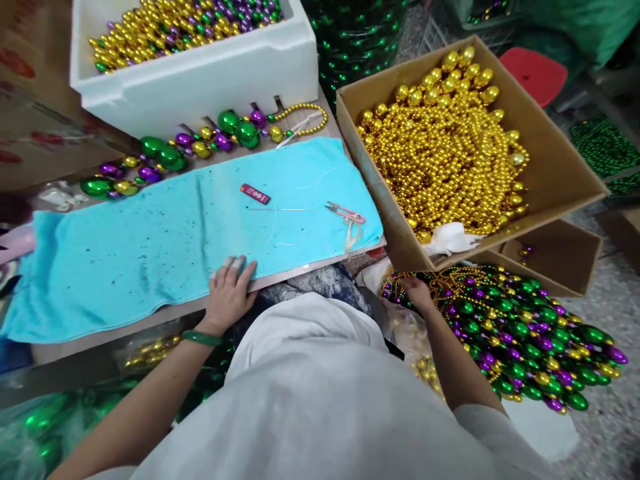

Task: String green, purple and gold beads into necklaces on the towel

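My left hand (231, 293) rests flat on the near edge of the turquoise towel (150, 233), its fingers stretched out and holding nothing. White wraps cover some of its fingertips. To my right, my right hand (419, 295) is closed at the stringy end of a heap of bead necklaces (530, 327) in green, purple and gold; strands partly hide its fingers. On the towel lie pink thread snips (346, 213), a long thin needle (280, 209) and a small dark red packet (255, 194). A string of large beads (200, 143) stretches along the towel's far side.
A white foam box (200, 73) full of loose beads stands behind the towel. Right of the table, a cardboard box (560, 193) holds gold bead necklaces (445, 153). A red stool (534, 75) stands beyond it. Bagged beads (50, 427) sit below the table at left.
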`<action>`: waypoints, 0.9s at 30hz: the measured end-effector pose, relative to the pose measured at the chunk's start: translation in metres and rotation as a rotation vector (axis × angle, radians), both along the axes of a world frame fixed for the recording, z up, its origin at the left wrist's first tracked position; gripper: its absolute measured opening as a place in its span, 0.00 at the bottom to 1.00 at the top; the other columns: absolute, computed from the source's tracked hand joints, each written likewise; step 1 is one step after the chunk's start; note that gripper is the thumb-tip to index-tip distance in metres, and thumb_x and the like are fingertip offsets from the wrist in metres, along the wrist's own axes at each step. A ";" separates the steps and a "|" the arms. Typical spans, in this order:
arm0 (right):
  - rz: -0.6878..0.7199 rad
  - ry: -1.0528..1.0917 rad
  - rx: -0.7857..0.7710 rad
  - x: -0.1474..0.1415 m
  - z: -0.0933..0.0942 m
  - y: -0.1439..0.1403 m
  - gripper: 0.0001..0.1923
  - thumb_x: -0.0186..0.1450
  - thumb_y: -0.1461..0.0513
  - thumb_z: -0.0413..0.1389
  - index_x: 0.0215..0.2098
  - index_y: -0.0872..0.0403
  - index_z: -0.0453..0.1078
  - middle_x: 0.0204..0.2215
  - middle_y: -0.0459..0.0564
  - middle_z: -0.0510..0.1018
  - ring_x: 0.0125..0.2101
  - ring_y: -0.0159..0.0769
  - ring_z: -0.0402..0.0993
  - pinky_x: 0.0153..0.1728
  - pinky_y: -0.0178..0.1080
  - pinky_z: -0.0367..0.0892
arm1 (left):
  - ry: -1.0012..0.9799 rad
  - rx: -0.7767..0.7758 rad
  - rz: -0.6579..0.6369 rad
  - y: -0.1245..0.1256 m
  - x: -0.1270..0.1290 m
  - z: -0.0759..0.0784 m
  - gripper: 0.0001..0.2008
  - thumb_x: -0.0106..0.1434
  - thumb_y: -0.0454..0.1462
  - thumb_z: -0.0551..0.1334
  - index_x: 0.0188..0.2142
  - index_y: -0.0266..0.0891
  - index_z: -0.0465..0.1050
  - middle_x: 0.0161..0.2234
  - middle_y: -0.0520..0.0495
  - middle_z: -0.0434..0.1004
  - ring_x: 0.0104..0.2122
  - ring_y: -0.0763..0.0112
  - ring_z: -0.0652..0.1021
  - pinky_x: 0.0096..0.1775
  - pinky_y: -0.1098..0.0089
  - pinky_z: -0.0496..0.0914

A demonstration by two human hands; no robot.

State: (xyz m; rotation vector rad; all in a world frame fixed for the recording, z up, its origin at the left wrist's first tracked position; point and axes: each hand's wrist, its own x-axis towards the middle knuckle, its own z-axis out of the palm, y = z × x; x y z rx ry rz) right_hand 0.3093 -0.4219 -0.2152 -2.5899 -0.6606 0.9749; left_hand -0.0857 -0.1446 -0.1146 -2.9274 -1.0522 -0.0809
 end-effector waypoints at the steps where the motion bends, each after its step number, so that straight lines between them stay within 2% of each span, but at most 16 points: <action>1: 0.017 0.075 0.078 -0.015 0.002 0.020 0.18 0.63 0.56 0.54 0.46 0.56 0.76 0.34 0.55 0.82 0.32 0.38 0.77 0.31 0.36 0.70 | -0.008 0.014 0.015 0.002 -0.001 -0.003 0.27 0.64 0.43 0.57 0.61 0.36 0.66 0.61 0.29 0.65 0.62 0.41 0.63 0.57 0.47 0.56; 4: 0.063 0.326 0.297 -0.058 0.009 0.073 0.26 0.58 0.52 0.59 0.54 0.51 0.72 0.32 0.48 0.81 0.25 0.32 0.73 0.25 0.33 0.68 | -0.031 0.056 0.010 0.005 -0.001 -0.008 0.27 0.63 0.41 0.58 0.60 0.36 0.67 0.60 0.30 0.67 0.61 0.43 0.66 0.57 0.49 0.57; 5: 0.024 0.468 0.402 -0.069 0.012 0.086 0.28 0.55 0.52 0.62 0.52 0.53 0.73 0.27 0.48 0.79 0.22 0.31 0.70 0.23 0.33 0.66 | -0.038 0.069 0.005 0.004 -0.001 -0.010 0.27 0.62 0.41 0.58 0.60 0.37 0.68 0.59 0.31 0.68 0.60 0.43 0.67 0.56 0.50 0.57; 8: -0.018 0.593 0.508 -0.079 0.024 0.108 0.22 0.50 0.49 0.63 0.36 0.56 0.77 0.19 0.45 0.74 0.17 0.29 0.63 0.20 0.33 0.62 | -0.062 0.090 0.012 0.002 -0.001 -0.013 0.26 0.62 0.40 0.58 0.59 0.38 0.69 0.59 0.32 0.69 0.59 0.44 0.68 0.56 0.51 0.57; 10: -0.038 0.553 0.519 -0.071 0.038 0.108 0.21 0.51 0.47 0.61 0.29 0.56 0.77 0.18 0.46 0.74 0.17 0.29 0.63 0.21 0.34 0.62 | -0.074 0.088 0.023 0.001 -0.001 -0.015 0.26 0.62 0.40 0.59 0.59 0.40 0.69 0.59 0.33 0.70 0.59 0.45 0.68 0.56 0.52 0.57; 14: -0.024 0.446 0.539 -0.056 0.078 0.096 0.17 0.52 0.49 0.62 0.27 0.55 0.77 0.20 0.47 0.76 0.21 0.33 0.68 0.25 0.36 0.65 | -0.083 0.054 0.055 0.000 -0.002 -0.018 0.27 0.61 0.41 0.59 0.60 0.44 0.68 0.59 0.36 0.70 0.59 0.47 0.68 0.56 0.52 0.56; 18: 0.273 0.159 0.637 -0.068 0.122 0.109 0.11 0.62 0.55 0.57 0.32 0.52 0.78 0.31 0.50 0.81 0.33 0.38 0.76 0.39 0.39 0.69 | -0.107 0.013 0.091 -0.002 0.000 -0.018 0.27 0.62 0.41 0.59 0.61 0.45 0.67 0.60 0.37 0.69 0.60 0.46 0.68 0.56 0.51 0.56; 19: 0.345 0.079 0.627 -0.075 0.130 0.118 0.11 0.64 0.56 0.54 0.34 0.52 0.77 0.34 0.51 0.82 0.36 0.38 0.77 0.42 0.39 0.69 | -0.114 -0.007 0.101 -0.003 0.000 -0.017 0.27 0.62 0.41 0.59 0.61 0.45 0.67 0.60 0.37 0.69 0.60 0.46 0.67 0.56 0.51 0.56; 21: 0.427 -0.042 0.512 -0.087 0.140 0.139 0.12 0.67 0.58 0.52 0.39 0.52 0.76 0.37 0.53 0.82 0.39 0.39 0.77 0.44 0.38 0.68 | -0.121 -0.047 0.114 -0.004 0.001 -0.015 0.28 0.62 0.40 0.58 0.62 0.45 0.65 0.61 0.37 0.68 0.61 0.46 0.66 0.57 0.50 0.56; 25: 0.495 -0.200 0.133 -0.103 0.147 0.173 0.16 0.68 0.57 0.52 0.49 0.56 0.71 0.38 0.57 0.81 0.37 0.42 0.78 0.37 0.36 0.65 | -0.110 -0.065 0.122 -0.005 0.003 -0.012 0.27 0.63 0.40 0.57 0.62 0.46 0.66 0.61 0.38 0.68 0.60 0.47 0.67 0.56 0.50 0.58; 27: 0.515 -0.216 0.064 -0.103 0.146 0.182 0.15 0.68 0.57 0.52 0.47 0.56 0.71 0.36 0.56 0.81 0.35 0.42 0.77 0.34 0.36 0.63 | -0.106 -0.058 0.124 -0.005 0.004 -0.011 0.26 0.63 0.40 0.56 0.62 0.47 0.67 0.60 0.38 0.69 0.60 0.48 0.68 0.55 0.51 0.58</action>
